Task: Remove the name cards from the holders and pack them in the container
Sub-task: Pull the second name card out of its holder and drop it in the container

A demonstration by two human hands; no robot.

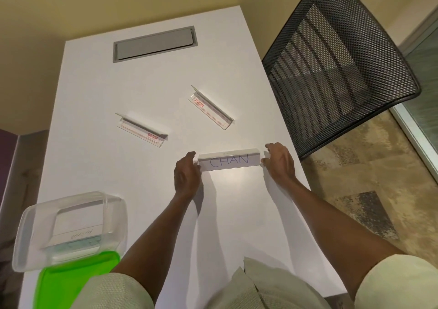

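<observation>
Hands at either end of one upright holder [229,160] near the right edge of the white desk [94,83]. Card [228,162] inside it reads "CHAN" in blue, facing the camera. Left hand [186,174] at the holder's left end, fingers [190,155] curled against that end, thumb side touching it; whether it truly pinches the holder cannot be told. Right hand [279,160] at the right end, fingers [270,147] bent and a little spread, tips just beside or touching the end; contact unclear. Two more clear holders lie flat toward the middle of the desk, no name card visible in either: one left of centre [142,129], one further toward the far right [211,107], each showing a small red label. Clear plastic container [26,237] sits at the near left corner of the desk, with at least one white card [78,228] inside, handwriting on it too blurred to read. Green lid [71,282] lies just nearer than the container, partly under its edge. Grey hatch [154,44] set into the desk near the far edge. Black mesh chair [336,59] stands off the right edge. Pale sleeves [398,285] at the bottom of view.
</observation>
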